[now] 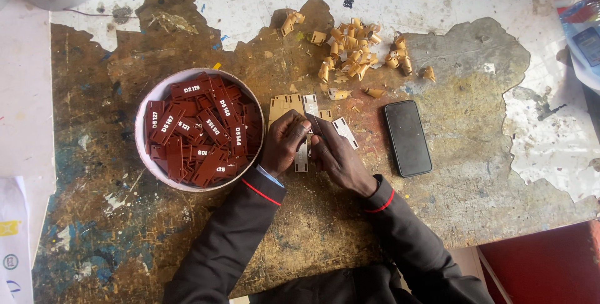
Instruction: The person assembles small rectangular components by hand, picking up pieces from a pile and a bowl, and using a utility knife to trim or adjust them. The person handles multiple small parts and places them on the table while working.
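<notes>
Two bare hands at work over a worn, paint-flaked table, seen from above. Far left: round white bowl heaped with dark red tags, just beside the left hand. Left hand closed, fingers pinching a small white tag strip at table centre; right hand curled shut on the same strip, touching the left. More pale tags lying just beyond the fingertips. Farther back, a scatter of curled tan peelings. Right of the hands, black phone lying flat, apart.
</notes>
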